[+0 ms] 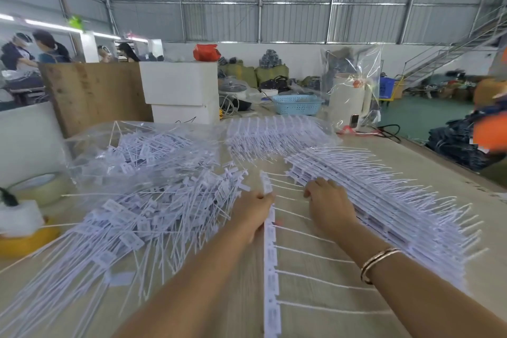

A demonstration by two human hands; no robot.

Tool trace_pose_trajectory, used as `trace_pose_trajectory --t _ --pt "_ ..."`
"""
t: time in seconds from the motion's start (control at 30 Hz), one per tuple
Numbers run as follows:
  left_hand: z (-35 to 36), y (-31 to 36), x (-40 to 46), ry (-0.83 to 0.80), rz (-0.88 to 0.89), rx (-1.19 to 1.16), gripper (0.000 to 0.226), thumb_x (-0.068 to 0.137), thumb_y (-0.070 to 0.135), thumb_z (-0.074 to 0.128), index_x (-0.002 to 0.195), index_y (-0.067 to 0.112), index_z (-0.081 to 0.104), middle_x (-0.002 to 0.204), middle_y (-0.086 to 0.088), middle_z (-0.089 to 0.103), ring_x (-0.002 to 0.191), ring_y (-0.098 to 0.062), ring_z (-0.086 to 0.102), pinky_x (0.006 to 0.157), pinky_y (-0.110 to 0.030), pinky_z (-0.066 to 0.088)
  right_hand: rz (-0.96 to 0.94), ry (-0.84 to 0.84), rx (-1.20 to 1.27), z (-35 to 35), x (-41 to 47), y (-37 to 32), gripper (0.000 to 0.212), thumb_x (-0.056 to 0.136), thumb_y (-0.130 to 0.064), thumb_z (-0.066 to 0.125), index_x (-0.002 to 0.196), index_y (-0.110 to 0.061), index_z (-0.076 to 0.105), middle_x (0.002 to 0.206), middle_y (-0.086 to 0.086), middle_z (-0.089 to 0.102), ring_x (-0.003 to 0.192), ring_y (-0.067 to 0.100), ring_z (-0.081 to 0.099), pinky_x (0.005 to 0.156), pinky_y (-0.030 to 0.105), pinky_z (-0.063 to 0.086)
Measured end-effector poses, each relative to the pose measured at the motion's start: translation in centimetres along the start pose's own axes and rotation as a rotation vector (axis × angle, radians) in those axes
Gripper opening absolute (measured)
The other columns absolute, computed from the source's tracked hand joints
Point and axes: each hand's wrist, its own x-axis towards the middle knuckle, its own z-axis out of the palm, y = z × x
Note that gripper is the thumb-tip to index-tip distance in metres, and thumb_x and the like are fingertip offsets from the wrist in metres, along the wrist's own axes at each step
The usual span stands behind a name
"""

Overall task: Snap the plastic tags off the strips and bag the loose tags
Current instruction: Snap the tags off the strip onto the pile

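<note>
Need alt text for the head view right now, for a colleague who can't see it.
The left hand grips one strip of white tags lying on the table, while the right hand rests on the stack of uncut strips. Loose tags are heaped to the left.

Corrugated metal walls [296, 19], steel staircase [452, 49] at right, green floor [419, 115].

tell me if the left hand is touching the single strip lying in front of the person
Touching. The head view shows the left hand with its fingers curled onto the strip near its far end.
</note>
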Motion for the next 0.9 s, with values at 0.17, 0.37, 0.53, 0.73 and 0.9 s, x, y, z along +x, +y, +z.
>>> trace_pose_trajectory --t 0.17,0.37,0.53,0.73,0.9 --pt "-0.5 -0.3 0.1 0.049 0.068 -0.002 0.023 0.094 0.022 0.049 0.076 0.009 0.055 0.064 -0.002 0.053 0.045 -0.004 0.052 0.042 -0.016 0.042 0.024 -0.161 -0.122 0.7 0.7 0.6 0.046 0.089 -0.010 0.036 0.131 -0.028 0.044 0.134 -0.002 0.051 0.124 0.024 0.039 0.098 0.040 0.026" --pt "-5.1 3.3 0.6 -0.030 0.016 -0.194 0.010 0.094 0.013 0.052 0.097 0.008 0.060 0.077 -0.011 0.064 0.051 -0.020 0.065 0.051 -0.027 0.054 0.073 -0.211 -0.160 0.9 1.0 1.9 0.032 0.092 -0.026 0.039 0.123 -0.027 0.047 0.132 -0.005 0.050 0.122 0.022 0.040 0.095 0.039 0.028" --pt "-8.3 6.2 -0.1 -0.262 -0.044 -0.044 0.020 0.101 0.017 0.042 0.115 0.005 0.049 0.071 -0.010 0.065 0.050 -0.014 0.063 0.056 -0.026 0.056 0.055 -0.192 0.069 0.3 0.9 2.2 0.035 0.093 -0.022 0.049 0.127 -0.029 0.053 0.127 -0.007 0.055 0.119 0.016 0.046 0.093 0.030 0.026" --pt "-10.7 9.6 0.7 -0.507 0.100 0.299 0.026 0.098 0.024 0.040 0.075 0.013 0.044 0.058 0.004 0.044 0.041 -0.008 0.029 0.043 -0.020 0.027 0.324 -0.089 1.623 -1.6 0.8 -0.8 0.019 0.097 -0.004 0.044 0.099 0.002 0.063 0.068 0.001 0.070 0.062 0.017 0.063 0.058 0.016 0.050" --pt "-9.4 7.7 0.9 -0.457 0.230 0.779 0.040 0.099 0.042 0.039 0.072 0.015 0.048 0.059 0.000 0.043 0.041 -0.010 0.033 0.045 -0.018 0.031 0.326 -0.424 2.074 -2.0 0.1 -1.6 0.058 0.099 -0.046 0.025 0.103 0.000 0.061 0.078 0.018 0.068 0.052 0.023 0.061 0.051 0.025 0.051"
